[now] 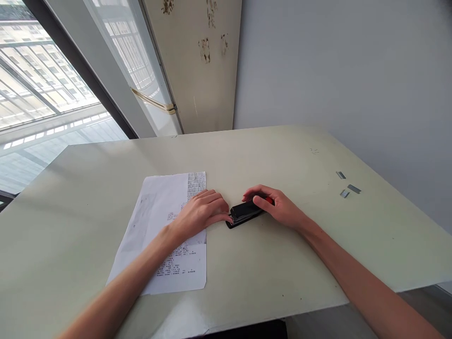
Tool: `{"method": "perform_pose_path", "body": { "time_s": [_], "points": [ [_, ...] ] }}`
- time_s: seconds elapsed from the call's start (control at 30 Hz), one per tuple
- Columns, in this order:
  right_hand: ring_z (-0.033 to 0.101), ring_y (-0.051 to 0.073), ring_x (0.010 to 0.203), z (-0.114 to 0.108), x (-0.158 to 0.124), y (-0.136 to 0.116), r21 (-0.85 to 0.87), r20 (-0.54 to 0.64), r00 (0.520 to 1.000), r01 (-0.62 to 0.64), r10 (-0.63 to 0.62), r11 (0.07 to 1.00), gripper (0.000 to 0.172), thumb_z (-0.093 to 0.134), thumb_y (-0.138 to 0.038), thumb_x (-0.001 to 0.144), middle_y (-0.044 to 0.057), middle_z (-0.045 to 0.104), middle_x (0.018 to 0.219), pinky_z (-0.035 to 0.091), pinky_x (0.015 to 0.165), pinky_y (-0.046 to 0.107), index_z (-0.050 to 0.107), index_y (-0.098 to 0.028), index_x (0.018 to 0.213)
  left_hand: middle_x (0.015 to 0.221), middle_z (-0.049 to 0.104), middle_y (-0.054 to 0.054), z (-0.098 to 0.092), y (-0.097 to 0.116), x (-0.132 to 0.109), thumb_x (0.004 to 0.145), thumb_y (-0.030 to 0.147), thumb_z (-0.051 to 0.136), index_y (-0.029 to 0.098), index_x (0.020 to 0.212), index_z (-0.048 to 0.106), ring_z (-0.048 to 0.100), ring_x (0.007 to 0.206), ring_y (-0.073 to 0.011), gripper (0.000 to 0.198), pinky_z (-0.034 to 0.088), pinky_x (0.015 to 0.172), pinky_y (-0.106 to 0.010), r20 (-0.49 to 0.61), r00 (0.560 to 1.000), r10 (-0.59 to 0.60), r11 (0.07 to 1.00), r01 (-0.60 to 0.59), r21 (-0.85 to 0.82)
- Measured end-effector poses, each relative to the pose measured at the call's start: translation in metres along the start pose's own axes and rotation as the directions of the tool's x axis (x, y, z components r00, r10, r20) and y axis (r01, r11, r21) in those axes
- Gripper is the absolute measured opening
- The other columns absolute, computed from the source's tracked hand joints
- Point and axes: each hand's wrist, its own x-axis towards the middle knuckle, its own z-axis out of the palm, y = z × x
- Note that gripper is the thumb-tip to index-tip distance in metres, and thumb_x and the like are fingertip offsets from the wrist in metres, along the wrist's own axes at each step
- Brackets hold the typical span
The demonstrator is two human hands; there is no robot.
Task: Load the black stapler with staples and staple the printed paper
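Observation:
A black stapler [243, 210] with a red part at its rear lies on the table. My right hand [273, 202] is wrapped over the stapler's rear end, thumb on the near side and fingers on the far side. At the stapler's front end, the thumb of my left hand [208, 210] touches the jaw. The other left fingers are bent and held apart from that thumb. Under my left hand and forearm lie sheets of white paper [165, 190] with printed text, their right edge just left of the stapler. My left forearm hides part of the print.
Several small strips of staples [354, 189] lie at the right of the pale table [268, 278]. A grey wall [339, 70] borders the table's right side. Beyond the far edge stand a worn fridge [201, 89] and a window [42, 70] with railings outside.

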Motion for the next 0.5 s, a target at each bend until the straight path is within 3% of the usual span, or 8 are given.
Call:
{"method": "perform_pose_path", "body": {
  "time_s": [0.13, 0.23, 0.37, 0.5],
  "points": [
    [0.070, 0.025, 0.109, 0.003, -0.002, 0.000, -0.040, -0.034, 0.999, -0.009, 0.007, 0.999, 0.032, 0.064, -0.057, 0.098, 0.004, 0.077, 0.117, 0.055, 0.095, 0.039, 0.073, -0.030, 0.112, 0.097, 0.075, -0.005, -0.020, -0.011, -0.015, 0.107, 0.051, 0.055, 0.023, 0.102, 0.070, 0.067, 0.090, -0.0212, 0.032, 0.051, 0.086, -0.036, -0.039, 0.998, -0.057, 0.998, 0.058, 0.032],
    [0.070, 0.024, 0.102, 0.004, -0.003, 0.002, -0.068, -0.084, 0.996, -0.019, 0.013, 0.998, 0.034, 0.063, -0.059, 0.098, 0.004, 0.078, 0.112, 0.056, 0.089, 0.038, 0.075, -0.029, 0.108, 0.102, 0.075, -0.005, -0.039, -0.029, -0.037, 0.109, 0.048, 0.052, 0.024, 0.104, 0.070, 0.067, 0.097, -0.0229, 0.030, 0.052, 0.091, -0.039, -0.133, 0.975, -0.180, 0.975, 0.195, 0.106],
    [0.071, 0.025, 0.101, 0.003, -0.003, 0.005, -0.073, -0.131, 0.991, -0.014, 0.005, 0.997, 0.036, 0.059, -0.061, 0.100, 0.005, 0.078, 0.109, 0.057, 0.087, 0.038, 0.075, -0.029, 0.107, 0.127, 0.071, -0.008, -0.062, -0.058, -0.078, 0.105, 0.058, 0.052, 0.027, 0.119, 0.067, 0.060, 0.125, -0.0295, 0.037, 0.048, 0.107, -0.047, -0.238, 0.895, -0.377, 0.882, 0.426, 0.204],
    [0.071, 0.026, 0.105, 0.001, -0.004, 0.005, -0.063, -0.094, 0.995, 0.017, -0.023, 0.998, 0.033, 0.068, -0.058, 0.095, 0.005, 0.077, 0.112, 0.058, 0.089, 0.038, 0.074, -0.028, 0.109, 0.155, 0.055, -0.009, -0.075, -0.079, -0.113, 0.102, 0.066, 0.050, 0.028, 0.145, 0.055, 0.044, 0.147, -0.0346, 0.057, 0.036, 0.121, -0.057, -0.268, 0.819, -0.507, 0.808, 0.560, 0.182]
  ]
}}
